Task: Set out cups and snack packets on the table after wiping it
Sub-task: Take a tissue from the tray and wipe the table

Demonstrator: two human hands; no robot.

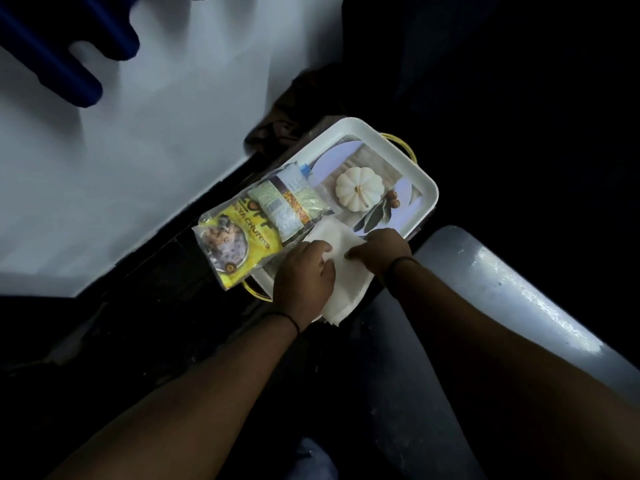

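Observation:
A white tray [424, 183] with a pumpkin picture and yellow handles sits in the middle of the view. On its left half lie a yellow soya-chunks packet [233, 242], a pale green snack packet [292, 206] and a clear packet [294, 176]. Over the tray's near corner a folded white cloth [349, 271] is held by both hands: my left hand [304, 277] grips its left edge and my right hand [379, 251] pinches its upper right edge. No cups are in view.
A white table [114, 168] fills the upper left, with blue chair parts [52, 53] at its far corner. A grey curved surface [512, 306] lies to the right. A brown cloth [294, 112] sits behind the tray. The surroundings are dark.

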